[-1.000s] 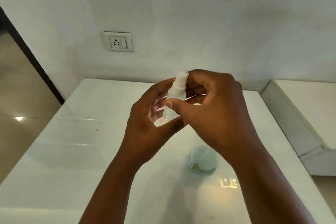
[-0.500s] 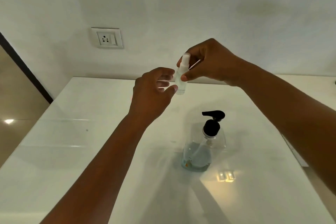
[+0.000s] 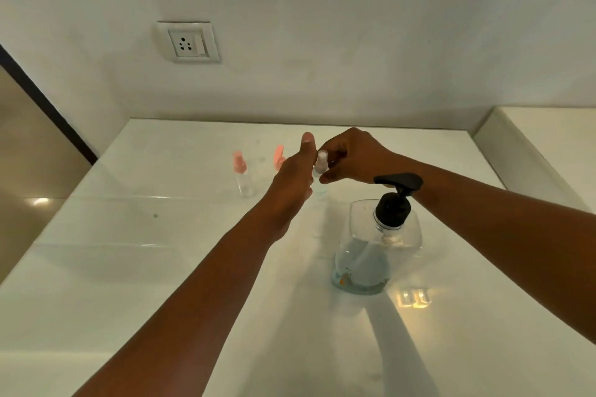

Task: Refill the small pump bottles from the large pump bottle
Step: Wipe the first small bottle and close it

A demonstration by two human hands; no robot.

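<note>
Centrally, a small clear spray bottle (image 3: 321,177) with a white cap sits pinched at its neck by the right hand (image 3: 353,156), low over the white counter (image 3: 129,267). Beside it, the left hand (image 3: 295,177) is relaxed open, holding nothing. Two pink-capped small bottles (image 3: 241,176) stand beyond the left hand; the large pump bottle (image 3: 377,245) stands under the right forearm. Withdrawing carelessly, that forearm could probably topple the pump.

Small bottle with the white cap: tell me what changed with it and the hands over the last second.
The right hand carried the small bottle away from the body and down toward the table, near two pink-capped bottles, still pinching it. The left hand let go and is now open beside it. The large pump bottle stayed standing where it was.
</note>
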